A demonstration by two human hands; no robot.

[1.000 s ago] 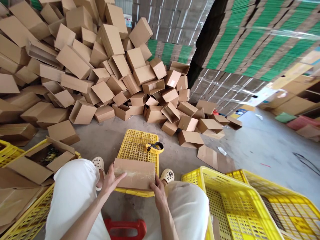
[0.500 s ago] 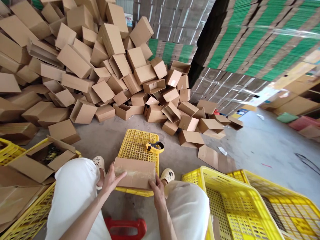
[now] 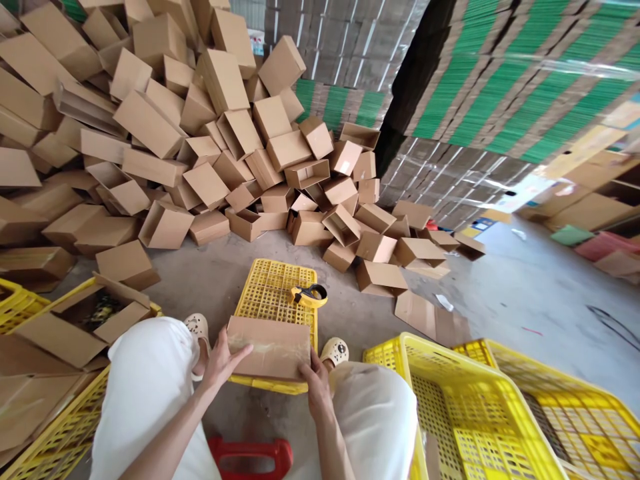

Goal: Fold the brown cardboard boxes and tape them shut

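Between my knees, a closed brown cardboard box with tape across its top is held at both ends. My left hand grips its left end, thumb lying over the top face. At the right end my right hand has its thumb on the near corner and fingers along the side. Under the box stands an upturned yellow plastic crate. A yellow tape dispenser with a black part lies on the crate's right side, beyond the box and apart from both hands.
A big heap of cardboard boxes spreads across the floor ahead. On my right is a yellow basket, with another behind it. To my left an open box holds dark items. A red stool shows below me.
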